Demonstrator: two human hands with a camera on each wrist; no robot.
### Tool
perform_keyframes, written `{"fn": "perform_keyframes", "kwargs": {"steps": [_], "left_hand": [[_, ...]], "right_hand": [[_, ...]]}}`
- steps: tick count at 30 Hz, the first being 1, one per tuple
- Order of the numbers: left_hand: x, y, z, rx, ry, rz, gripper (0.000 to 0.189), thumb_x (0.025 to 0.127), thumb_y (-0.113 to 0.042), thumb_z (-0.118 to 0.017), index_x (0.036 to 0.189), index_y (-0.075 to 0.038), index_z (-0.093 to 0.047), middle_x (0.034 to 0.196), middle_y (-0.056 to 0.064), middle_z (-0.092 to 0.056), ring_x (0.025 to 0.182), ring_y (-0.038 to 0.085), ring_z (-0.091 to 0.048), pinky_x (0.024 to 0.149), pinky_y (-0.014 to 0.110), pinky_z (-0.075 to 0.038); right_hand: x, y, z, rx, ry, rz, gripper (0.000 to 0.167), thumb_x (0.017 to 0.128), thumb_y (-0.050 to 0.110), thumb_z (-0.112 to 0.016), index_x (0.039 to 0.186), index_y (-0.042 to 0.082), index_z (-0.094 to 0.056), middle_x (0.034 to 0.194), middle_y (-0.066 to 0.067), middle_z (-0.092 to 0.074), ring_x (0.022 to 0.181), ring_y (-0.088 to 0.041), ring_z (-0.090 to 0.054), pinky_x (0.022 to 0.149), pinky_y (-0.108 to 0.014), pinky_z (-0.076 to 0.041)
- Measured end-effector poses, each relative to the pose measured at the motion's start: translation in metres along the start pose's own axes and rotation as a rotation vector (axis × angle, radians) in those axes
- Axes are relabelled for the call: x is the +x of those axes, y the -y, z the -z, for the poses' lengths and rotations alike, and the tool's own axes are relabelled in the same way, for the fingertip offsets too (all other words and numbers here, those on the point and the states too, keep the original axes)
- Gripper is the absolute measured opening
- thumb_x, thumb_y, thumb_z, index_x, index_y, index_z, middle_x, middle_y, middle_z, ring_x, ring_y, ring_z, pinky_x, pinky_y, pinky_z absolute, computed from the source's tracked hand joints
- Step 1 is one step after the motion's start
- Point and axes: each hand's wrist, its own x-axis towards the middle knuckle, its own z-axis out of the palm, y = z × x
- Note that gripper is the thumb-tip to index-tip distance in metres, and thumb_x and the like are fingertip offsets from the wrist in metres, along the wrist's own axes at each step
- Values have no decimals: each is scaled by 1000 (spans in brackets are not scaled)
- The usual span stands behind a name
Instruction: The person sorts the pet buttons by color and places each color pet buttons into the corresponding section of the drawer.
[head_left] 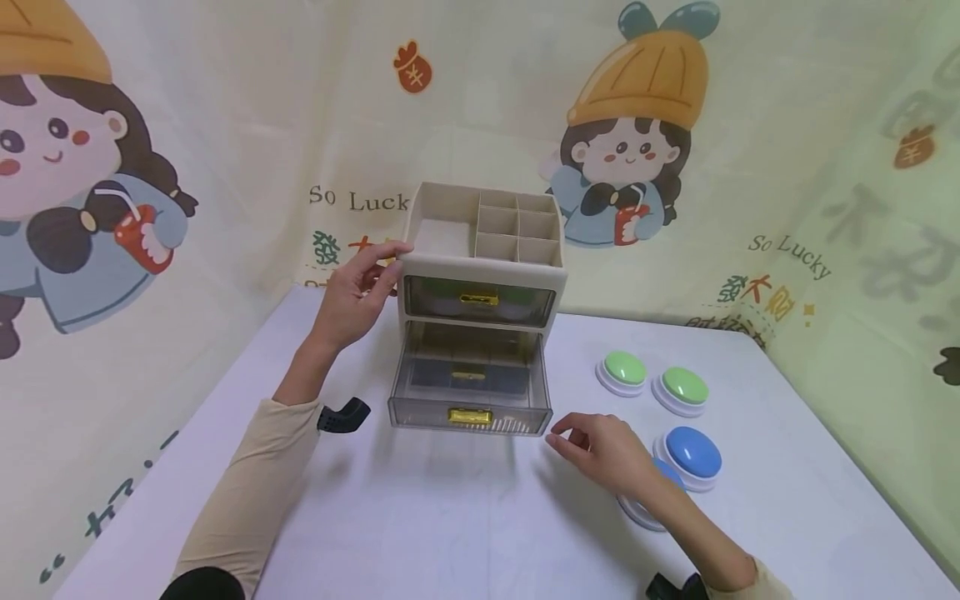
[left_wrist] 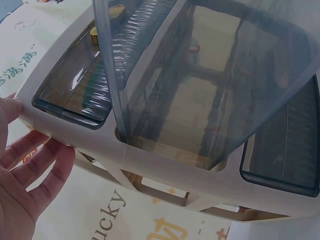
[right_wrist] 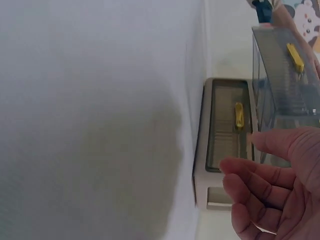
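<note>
One left hand [head_left: 352,292], fingers spread, touched the upper left edge of one cream organizer [head_left: 480,265] standing on the table [head_left: 420,525]. Three drawers [head_left: 525,304] were counted: top and bottom closed, middle drawer [head_left: 427,414] pulled out. Above were seven compartments [head_left: 497,221]: one large, six small. One right hand [head_left: 603,446], thumb and fingertips apart, was just beside the middle drawer's front right corner; contact could not be told. Rightmost stood two green buttons [head_left: 685,386], two blue buttons [head_left: 693,452].

You're facing a beige cabinet [head_left: 483,267], gold handles [head_left: 469,415]; green buttons [head_left: 626,367], blue buttons [head_left: 694,452] sitting right of it, cartoon-print cloth [head_left: 480,125] behind.
</note>
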Motion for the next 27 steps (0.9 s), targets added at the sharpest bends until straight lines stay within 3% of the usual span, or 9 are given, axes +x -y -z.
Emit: {"fn": "perform_keyframes", "kwargs": {"steps": [9,27], "left_hand": [[0,0,0,4,5,7,33,104,-10,-59,136,-12,-64,139,5,-62,98,19,-65,79,21,-55],[1,1,0,0,2,3,32,104,-10,-59,135,-12,-65,138,5,-62,97,19,-65,78,18,-54]], "right_hand": [[14,-16,8,93,-7,-82,19,96,22,-73,108,8,-75,71,1,-68,59,-5,-53,54,-24,-45],[30,-46,21,94,4,-163,28,98,24,-70,114,1,-72,80,-6,-74,70,-12,-62,61,-28,-50]]}}
